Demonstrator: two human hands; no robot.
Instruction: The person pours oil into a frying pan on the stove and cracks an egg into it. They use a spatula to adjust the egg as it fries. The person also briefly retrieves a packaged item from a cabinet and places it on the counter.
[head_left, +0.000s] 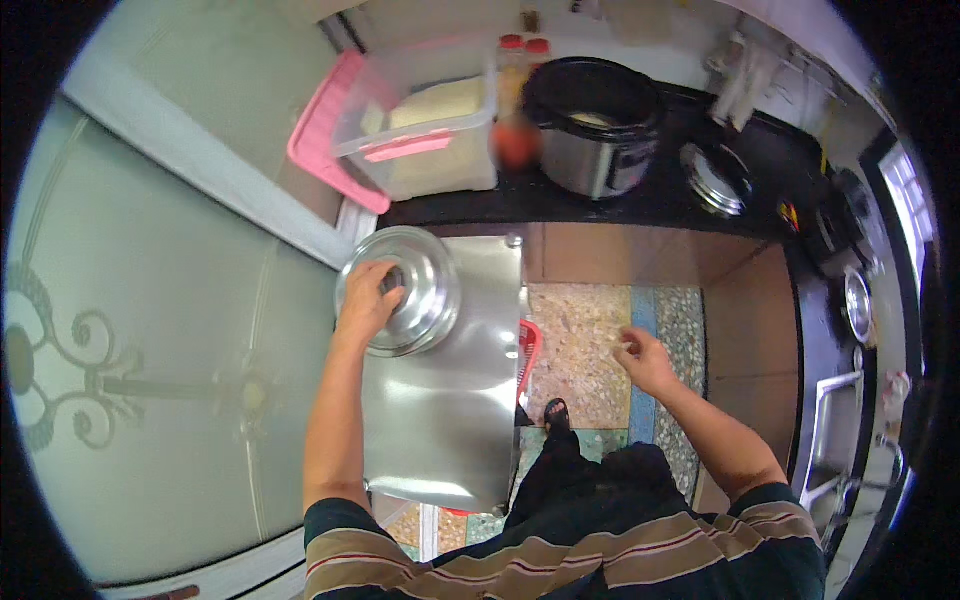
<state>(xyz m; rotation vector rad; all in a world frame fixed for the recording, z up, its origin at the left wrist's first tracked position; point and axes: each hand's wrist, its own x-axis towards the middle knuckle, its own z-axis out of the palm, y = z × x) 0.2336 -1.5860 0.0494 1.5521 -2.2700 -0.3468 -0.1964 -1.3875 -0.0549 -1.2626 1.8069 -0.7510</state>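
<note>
My left hand (367, 296) grips the dark knob of a round, shiny lid (427, 300). The lid lies over the far left corner of a stainless steel table (442, 420); whether a pot stands under it I cannot tell. My right hand (646, 364) hangs in the air to the right of the table, above the floor. Its fingers are loosely curled, and I see nothing in them.
On the black counter stand a clear plastic bin (442, 161) with a pink lid (315, 142) beside it, an electric pressure cooker (596, 154) without its lid, and a small metal lid (716, 180). A red basket (529, 352) shows beneath the table. A sink (832, 435) lies right.
</note>
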